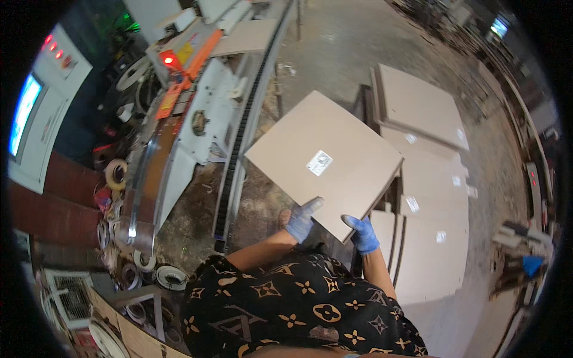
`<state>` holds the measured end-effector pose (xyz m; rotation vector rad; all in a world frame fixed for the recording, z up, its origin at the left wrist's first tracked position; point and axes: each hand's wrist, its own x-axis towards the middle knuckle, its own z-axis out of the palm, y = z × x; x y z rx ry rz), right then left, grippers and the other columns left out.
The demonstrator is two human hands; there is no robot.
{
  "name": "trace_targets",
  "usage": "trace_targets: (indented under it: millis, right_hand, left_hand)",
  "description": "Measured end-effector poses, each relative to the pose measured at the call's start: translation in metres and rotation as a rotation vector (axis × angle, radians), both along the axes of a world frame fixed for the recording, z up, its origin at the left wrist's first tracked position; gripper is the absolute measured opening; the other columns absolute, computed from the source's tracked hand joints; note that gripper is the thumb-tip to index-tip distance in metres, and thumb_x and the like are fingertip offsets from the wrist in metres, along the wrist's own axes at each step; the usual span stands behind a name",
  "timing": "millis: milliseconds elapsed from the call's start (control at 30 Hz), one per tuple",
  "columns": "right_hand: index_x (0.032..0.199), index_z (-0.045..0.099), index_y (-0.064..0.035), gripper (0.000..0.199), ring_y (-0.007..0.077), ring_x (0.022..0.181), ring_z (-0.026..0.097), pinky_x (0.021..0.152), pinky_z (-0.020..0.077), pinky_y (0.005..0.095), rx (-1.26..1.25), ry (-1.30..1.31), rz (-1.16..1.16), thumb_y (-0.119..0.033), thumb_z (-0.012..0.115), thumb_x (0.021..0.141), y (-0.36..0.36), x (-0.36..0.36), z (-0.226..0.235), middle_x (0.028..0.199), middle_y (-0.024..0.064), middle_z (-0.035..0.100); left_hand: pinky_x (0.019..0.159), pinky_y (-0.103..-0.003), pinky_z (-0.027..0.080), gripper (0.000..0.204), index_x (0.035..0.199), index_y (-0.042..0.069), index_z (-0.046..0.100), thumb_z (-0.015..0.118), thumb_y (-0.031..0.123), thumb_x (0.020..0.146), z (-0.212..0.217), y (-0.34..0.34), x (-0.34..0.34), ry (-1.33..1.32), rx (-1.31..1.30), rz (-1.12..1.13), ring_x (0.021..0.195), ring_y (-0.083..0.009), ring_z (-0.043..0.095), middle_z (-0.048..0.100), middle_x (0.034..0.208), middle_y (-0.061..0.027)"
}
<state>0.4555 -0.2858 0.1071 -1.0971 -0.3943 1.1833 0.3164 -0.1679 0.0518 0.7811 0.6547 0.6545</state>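
Observation:
A square beige board panel [334,143] with a white label is held out in front of me, turned so one corner points at my body. Gloved in blue, my left hand [303,221] grips its near left edge, thumb on top. On the near right edge, close to the corner, my right hand [362,234] closes with its thumb over the upper face. The fingers under the panel are hidden on both sides. Just right of the panel, stacks of similar labelled panels [433,197] lie side by side.
On the left runs a long machine [197,125] with a dark chain conveyor [239,137]; another panel [246,37] lies at its far end. A control cabinet with a lit screen [25,113] stands far left. Rolls of edging tape [170,277] sit on the lower-left floor. Scrap boards [516,253] pile at right.

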Motion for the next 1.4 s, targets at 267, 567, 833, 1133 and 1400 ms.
trace_targets:
  millis: [267, 567, 833, 1133, 1400]
  right_hand:
    - [0.137, 0.035, -0.0058, 0.07, 0.02, 0.1, 0.055, 0.088, 0.0446, 0.0355, -0.025, 0.097, 0.438, -0.035, 0.068, 0.082, 0.19, -0.041, -0.034, 0.125, 0.0125, 0.05]
    - [0.134, 0.039, -0.0061, 0.056, 0.0224, 0.094, 0.059, 0.084, 0.049, 0.0352, -0.113, 0.368, 0.444, -0.025, 0.062, 0.088, 0.194, -0.008, -0.073, 0.124, 0.0178, 0.051]
    - [0.129, 0.045, -0.0081, 0.05, 0.0247, 0.103, 0.056, 0.088, 0.0482, 0.0384, -0.196, 0.352, 0.281, -0.026, 0.063, 0.086, 0.204, -0.002, -0.068, 0.12, 0.0129, 0.055]
    - [0.126, 0.049, -0.0085, 0.045, 0.0235, 0.1, 0.057, 0.085, 0.0483, 0.0383, -0.23, 0.348, 0.162, -0.025, 0.063, 0.087, 0.193, -0.002, -0.075, 0.115, 0.0071, 0.057]
    - [0.124, 0.047, -0.002, 0.041, 0.02, 0.094, 0.058, 0.074, 0.0487, 0.0307, -0.132, 0.451, 0.043, -0.022, 0.057, 0.09, 0.179, 0.003, -0.054, 0.111, 0.0108, 0.058]
  left_hand:
    - [0.087, -0.036, 0.048, 0.036, 0.115, 0.0, 0.052, 0.058, 0.018, 0.085, -0.01, 0.169, -0.131, -0.146, -0.007, 0.447, 0.098, -0.0232, 0.057, 0.058, 0.108, -0.0113]
    - [0.077, -0.039, 0.052, 0.038, 0.115, 0.008, 0.054, 0.063, 0.027, 0.084, -0.093, 0.315, -0.25, -0.107, -0.207, 0.775, 0.089, -0.0228, 0.059, 0.06, 0.105, -0.0072]
    - [0.084, -0.039, 0.048, 0.052, 0.12, 0.01, 0.052, 0.041, 0.052, 0.091, -0.096, 0.367, -0.228, -0.164, -0.165, 0.946, 0.099, -0.0255, 0.056, 0.059, 0.113, -0.0067]
    - [0.1, -0.047, 0.037, 0.057, 0.13, 0.009, 0.046, 0.039, 0.05, 0.091, -0.084, 0.383, -0.216, -0.319, -0.338, 0.929, 0.119, -0.03, 0.046, 0.047, 0.133, -0.0097]
    - [0.101, -0.046, 0.036, 0.054, 0.13, 0.008, 0.046, 0.037, 0.046, 0.093, -0.085, 0.457, -0.188, -0.239, -0.312, 0.719, 0.118, -0.0279, 0.047, 0.049, 0.131, -0.0108]
